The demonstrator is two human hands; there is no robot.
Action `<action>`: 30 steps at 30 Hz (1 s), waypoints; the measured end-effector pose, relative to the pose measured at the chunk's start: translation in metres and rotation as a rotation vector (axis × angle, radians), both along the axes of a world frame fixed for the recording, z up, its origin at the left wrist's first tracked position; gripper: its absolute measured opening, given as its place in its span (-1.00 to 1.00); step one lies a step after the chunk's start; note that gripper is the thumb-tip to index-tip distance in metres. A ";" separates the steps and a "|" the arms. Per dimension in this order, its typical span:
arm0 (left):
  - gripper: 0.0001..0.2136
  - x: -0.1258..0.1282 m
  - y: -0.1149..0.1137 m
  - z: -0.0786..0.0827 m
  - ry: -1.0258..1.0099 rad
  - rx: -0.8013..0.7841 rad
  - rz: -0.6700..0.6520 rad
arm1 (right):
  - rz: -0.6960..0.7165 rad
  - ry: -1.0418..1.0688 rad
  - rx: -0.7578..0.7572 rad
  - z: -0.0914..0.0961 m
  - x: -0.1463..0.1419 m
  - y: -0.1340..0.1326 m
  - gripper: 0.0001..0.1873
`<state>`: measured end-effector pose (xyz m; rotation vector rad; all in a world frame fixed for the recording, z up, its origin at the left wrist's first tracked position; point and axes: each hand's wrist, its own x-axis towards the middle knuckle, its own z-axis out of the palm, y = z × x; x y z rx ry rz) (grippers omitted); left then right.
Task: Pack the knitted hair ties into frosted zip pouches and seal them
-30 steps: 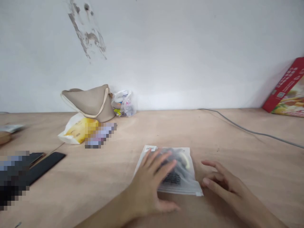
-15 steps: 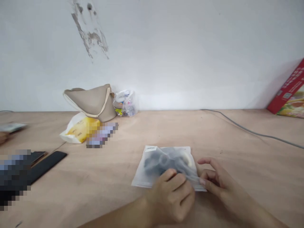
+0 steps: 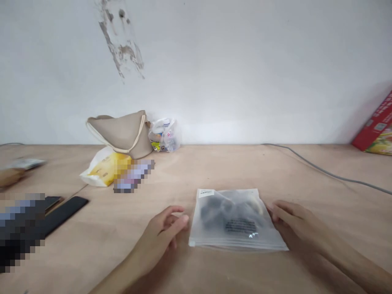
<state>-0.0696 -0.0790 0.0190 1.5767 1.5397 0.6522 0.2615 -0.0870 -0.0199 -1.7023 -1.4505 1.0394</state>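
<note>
A frosted zip bag (image 3: 232, 239) lies flat on the table before me, its slider at the left end of the front edge. Dark items and a pale round-edged one show blurrily through the plastic; what they are I cannot tell. A white label (image 3: 206, 193) is at the far left corner, with dark print near the front. My left hand (image 3: 167, 228) rests just left of the bag, apart from it, fingers loosely bent and holding nothing. At the bag's right edge is my right hand (image 3: 295, 222), fingers loosely extended, touching or nearly touching the plastic.
At the back left stand a beige bag (image 3: 122, 128) and a clear plastic bag (image 3: 167, 136) of packaged things. A yellow-and-white packet (image 3: 105, 167) lies in front. Farther left are a long black object (image 3: 67, 212) and another person's hand (image 3: 10, 176). A grey cable (image 3: 318, 167) and red box (image 3: 375, 126) are at right.
My left hand has left the zip bag's front edge, uncurled from a fist and moved left. The right hand has let go of the front corner. The bag sits slightly farther right.
</note>
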 end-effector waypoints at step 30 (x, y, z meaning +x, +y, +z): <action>-0.79 0.023 -0.005 -0.008 -0.003 0.214 -0.216 | 0.183 -0.130 0.251 -0.004 -0.004 -0.053 -0.76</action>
